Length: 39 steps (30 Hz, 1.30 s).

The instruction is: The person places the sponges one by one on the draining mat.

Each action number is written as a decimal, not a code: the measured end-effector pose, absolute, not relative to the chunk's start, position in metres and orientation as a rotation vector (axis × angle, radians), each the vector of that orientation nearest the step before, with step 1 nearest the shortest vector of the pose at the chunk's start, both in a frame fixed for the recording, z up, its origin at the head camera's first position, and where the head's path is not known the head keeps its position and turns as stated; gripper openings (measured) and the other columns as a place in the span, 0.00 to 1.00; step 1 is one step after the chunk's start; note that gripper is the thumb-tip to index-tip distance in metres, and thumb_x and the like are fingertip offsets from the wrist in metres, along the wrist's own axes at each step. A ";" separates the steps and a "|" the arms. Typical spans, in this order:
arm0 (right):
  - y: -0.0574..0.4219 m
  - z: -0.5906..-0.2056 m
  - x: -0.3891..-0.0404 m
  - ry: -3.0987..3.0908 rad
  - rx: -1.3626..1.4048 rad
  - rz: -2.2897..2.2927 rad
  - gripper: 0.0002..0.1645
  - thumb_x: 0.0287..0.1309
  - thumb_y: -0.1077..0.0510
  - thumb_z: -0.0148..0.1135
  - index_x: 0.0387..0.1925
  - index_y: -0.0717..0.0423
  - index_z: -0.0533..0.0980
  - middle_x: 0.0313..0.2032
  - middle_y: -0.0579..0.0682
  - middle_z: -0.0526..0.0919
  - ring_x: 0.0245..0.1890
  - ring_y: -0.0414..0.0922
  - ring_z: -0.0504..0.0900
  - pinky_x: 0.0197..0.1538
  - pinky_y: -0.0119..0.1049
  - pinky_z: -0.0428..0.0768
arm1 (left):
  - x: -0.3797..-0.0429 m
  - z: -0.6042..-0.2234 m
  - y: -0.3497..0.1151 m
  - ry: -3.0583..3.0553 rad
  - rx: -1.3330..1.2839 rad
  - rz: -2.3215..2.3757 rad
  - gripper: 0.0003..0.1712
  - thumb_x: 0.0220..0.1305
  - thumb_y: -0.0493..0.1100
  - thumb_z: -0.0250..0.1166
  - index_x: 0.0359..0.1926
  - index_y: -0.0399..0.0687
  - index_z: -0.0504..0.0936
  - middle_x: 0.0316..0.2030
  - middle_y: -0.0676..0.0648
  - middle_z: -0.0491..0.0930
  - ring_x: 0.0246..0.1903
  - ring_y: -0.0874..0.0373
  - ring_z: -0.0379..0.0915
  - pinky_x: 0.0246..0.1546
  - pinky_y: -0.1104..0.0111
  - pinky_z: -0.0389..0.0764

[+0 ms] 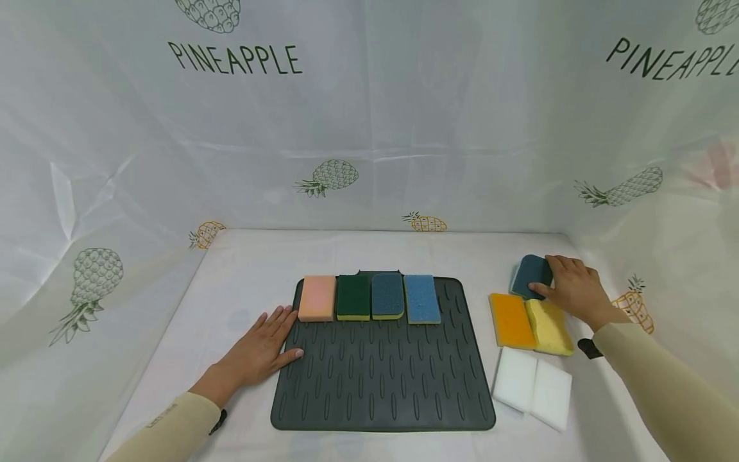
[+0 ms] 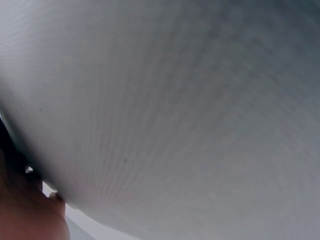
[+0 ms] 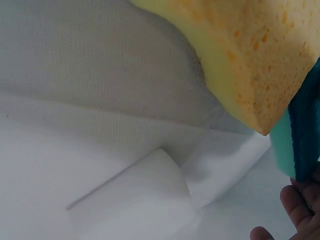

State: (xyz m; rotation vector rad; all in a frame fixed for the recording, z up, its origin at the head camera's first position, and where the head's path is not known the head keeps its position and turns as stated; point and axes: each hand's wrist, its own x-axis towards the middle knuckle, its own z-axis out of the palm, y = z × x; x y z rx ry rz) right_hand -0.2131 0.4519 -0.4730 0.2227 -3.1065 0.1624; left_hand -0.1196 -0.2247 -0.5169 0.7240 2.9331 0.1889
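Observation:
At the right, my right hand [image 1: 579,289] holds a dark teal scouring sponge [image 1: 531,276] between thumb and fingers, just behind a yellow sponge [image 1: 551,326] and an orange one [image 1: 512,321]. The right wrist view shows the fingers [image 3: 298,206] at the lower end of this sponge, whose underside is light green. My left hand [image 1: 256,350] lies flat with spread fingers, its tips and thumb touching the left edge of a dark grey ribbed mat [image 1: 381,378]. Along the mat's far edge stand a pink sponge [image 1: 317,298], a dark green one [image 1: 353,297], a dark blue one [image 1: 387,296] and a lighter blue one [image 1: 423,299].
Two white sponges [image 1: 532,386] lie side by side right of the mat, nearer me. A white cloth [image 1: 248,266] covers the table. Sheeting [image 1: 369,128] printed with pineapples rises at the back and sides. Mostly pale cloth fills the left wrist view.

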 end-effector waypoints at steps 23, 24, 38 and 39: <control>0.447 -0.469 -0.217 -3.234 0.247 0.225 0.71 0.59 0.23 0.67 0.75 0.78 0.55 0.70 0.82 0.59 0.66 0.81 0.58 0.61 0.85 0.61 | -0.119 -0.523 -0.227 2.954 0.735 0.213 0.51 0.77 0.69 0.54 0.82 0.36 0.56 0.81 0.35 0.57 0.81 0.37 0.51 0.79 0.39 0.56; 0.447 -0.469 -0.217 -3.237 0.248 0.229 0.69 0.62 0.24 0.66 0.75 0.78 0.55 0.71 0.82 0.58 0.67 0.81 0.57 0.62 0.85 0.60 | -0.119 -0.523 -0.227 2.956 0.737 0.215 0.51 0.77 0.69 0.55 0.82 0.36 0.56 0.81 0.35 0.57 0.81 0.37 0.51 0.79 0.39 0.56; 0.454 -0.468 -0.219 -3.192 0.142 0.214 0.62 0.69 0.28 0.61 0.75 0.78 0.56 0.69 0.83 0.60 0.66 0.81 0.58 0.63 0.83 0.60 | -0.121 -0.522 -0.226 2.949 0.728 0.201 0.51 0.77 0.69 0.54 0.82 0.37 0.56 0.81 0.35 0.57 0.81 0.38 0.51 0.79 0.40 0.57; 0.454 -0.468 -0.219 -3.189 0.143 0.212 0.62 0.69 0.27 0.61 0.74 0.78 0.56 0.69 0.83 0.60 0.66 0.81 0.58 0.63 0.83 0.61 | -0.121 -0.522 -0.226 2.950 0.730 0.198 0.51 0.77 0.69 0.54 0.82 0.37 0.56 0.81 0.36 0.57 0.81 0.38 0.51 0.79 0.40 0.57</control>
